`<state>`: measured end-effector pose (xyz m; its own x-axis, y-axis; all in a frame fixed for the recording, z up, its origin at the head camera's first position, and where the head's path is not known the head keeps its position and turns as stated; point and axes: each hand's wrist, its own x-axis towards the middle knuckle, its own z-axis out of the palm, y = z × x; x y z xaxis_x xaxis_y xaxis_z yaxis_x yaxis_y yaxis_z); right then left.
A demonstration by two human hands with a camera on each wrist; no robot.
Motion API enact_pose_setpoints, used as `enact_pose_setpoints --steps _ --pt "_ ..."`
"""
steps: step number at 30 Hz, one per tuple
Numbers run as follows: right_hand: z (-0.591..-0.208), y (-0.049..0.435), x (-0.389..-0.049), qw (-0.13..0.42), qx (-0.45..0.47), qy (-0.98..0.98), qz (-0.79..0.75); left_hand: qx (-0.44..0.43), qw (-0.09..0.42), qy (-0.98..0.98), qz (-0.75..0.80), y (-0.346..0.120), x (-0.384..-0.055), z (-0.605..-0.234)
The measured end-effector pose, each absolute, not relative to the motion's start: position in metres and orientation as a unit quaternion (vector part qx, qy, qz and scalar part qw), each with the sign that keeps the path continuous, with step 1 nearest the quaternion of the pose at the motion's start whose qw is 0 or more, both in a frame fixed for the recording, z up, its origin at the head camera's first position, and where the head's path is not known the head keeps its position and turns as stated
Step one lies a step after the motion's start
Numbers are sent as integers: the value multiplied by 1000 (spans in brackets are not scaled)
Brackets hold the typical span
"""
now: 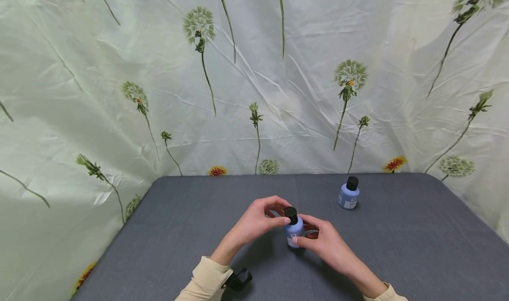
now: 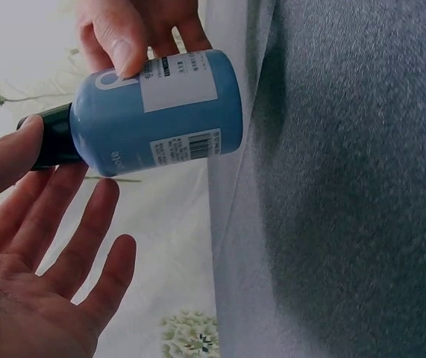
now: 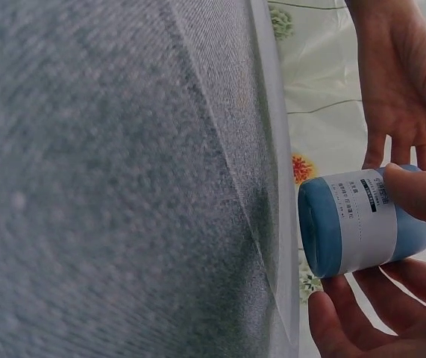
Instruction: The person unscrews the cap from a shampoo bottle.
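A small blue bottle (image 1: 293,234) with a white label and a black cap (image 1: 291,214) is held between both hands over the grey table. My left hand (image 1: 260,219) pinches the cap between thumb and fingers; in the left wrist view the cap (image 2: 56,138) sits on the bottle's neck. My right hand (image 1: 324,243) grips the bottle's body, thumb on the label side and fingers behind. The right wrist view shows the bottle's base (image 3: 319,227) turned toward the table side, its cap hidden behind the hand.
A second blue bottle (image 1: 349,196) with a black cap stands upright farther back on the right of the grey table (image 1: 417,234). A pale curtain with dandelion print (image 1: 254,71) hangs behind and to the sides. A black device (image 1: 238,280) sits at the left wrist.
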<state>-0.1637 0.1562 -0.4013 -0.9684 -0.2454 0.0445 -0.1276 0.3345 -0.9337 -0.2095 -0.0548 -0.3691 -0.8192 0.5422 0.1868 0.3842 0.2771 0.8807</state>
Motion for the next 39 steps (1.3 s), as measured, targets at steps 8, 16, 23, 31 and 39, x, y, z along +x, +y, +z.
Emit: enact_pose_setpoints --steps 8,16,23,31,39 --pt "-402 157 -168 52 -119 821 -556 304 70 784 537 -57 -199 -352" --pt "-405 156 -168 49 -141 805 -574 300 68 794 525 -57 -205 -360" --pt "-407 156 -167 75 -133 778 -610 331 65 793 508 -53 -214 -381" --pt "-408 157 -168 68 -159 768 -617 359 62 771 522 -52 -215 -383" --pt "-411 157 -167 80 -164 755 -630 362 90 751 545 -53 -215 -386"
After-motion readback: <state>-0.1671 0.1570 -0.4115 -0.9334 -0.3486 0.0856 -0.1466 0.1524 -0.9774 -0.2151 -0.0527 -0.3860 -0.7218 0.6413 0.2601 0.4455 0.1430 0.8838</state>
